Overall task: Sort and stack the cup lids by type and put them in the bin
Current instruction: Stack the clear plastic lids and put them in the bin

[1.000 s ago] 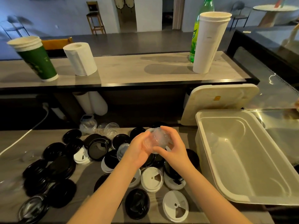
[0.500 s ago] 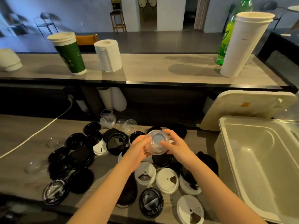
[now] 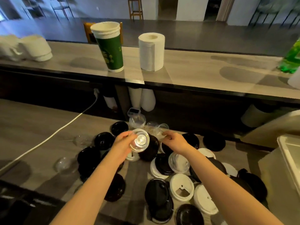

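**Inspector:** Step in hand?

**Assessor:** Gathering the clear type, by my reading. The left hand holds a clear lid above the middle of the counter, over the black lids. I cannot tell whether it is one lid or several nested.

**Inspector:** Fingers?

**Assessor:** On the left, they are curled round the lid's rim and gripping it. The right hand is extended toward the loose clear lids by the counter's rear edge. Its fingers are bent, with thumb and forefinger close together at a transparent rim. Whether they pinch it or merely touch it cannot be told, as the plastic blurs there.

**Inspector:** Recommendation?

**Assessor:** Take one loose lid by its rim only. Turn its dome the same way as the held one and seat it squarely before pressing, so that it nests rather than wedges. Thin clear plastic will likely flex and slip, so a light grip is advised. Leave the white lids toward the front edge for their own stack.

**Inspector:** Bin?

**Assessor:** The bin is at the counter's right edge, well apart from both hands. Only a corner shows, and its contents are not seen.
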